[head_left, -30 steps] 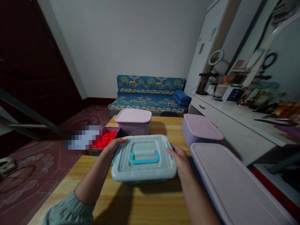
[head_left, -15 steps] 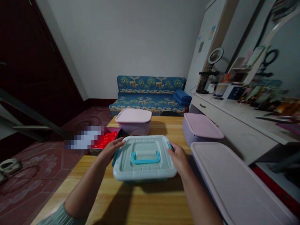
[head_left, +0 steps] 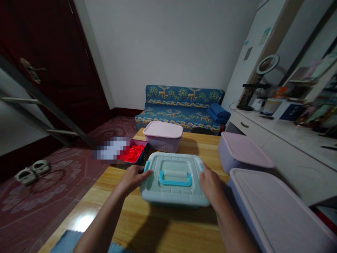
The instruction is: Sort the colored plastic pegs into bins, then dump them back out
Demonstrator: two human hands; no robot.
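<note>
A pale blue-grey storage box (head_left: 173, 189) with a turquoise handle on its lid stands on the wooden table (head_left: 168, 228) in front of me. My left hand (head_left: 133, 177) grips its left side, fingers curled over the lid's edge by the turquoise latch. My right hand (head_left: 212, 186) presses against the box's right side, fingers curled round the edge.
A pink-lidded tub (head_left: 162, 135) stands behind the box, a purple box (head_left: 243, 153) at the right, and a large pink-lidded bin (head_left: 276, 214) at the near right. A dark tray of red pieces (head_left: 133, 154) sits at the table's left edge. Sofa (head_left: 181, 107) behind; white counter (head_left: 289, 140) to the right.
The view has swung left and down. Both hands stay on the box's sides; the left fingers have curled more tightly over the lid's edge.
</note>
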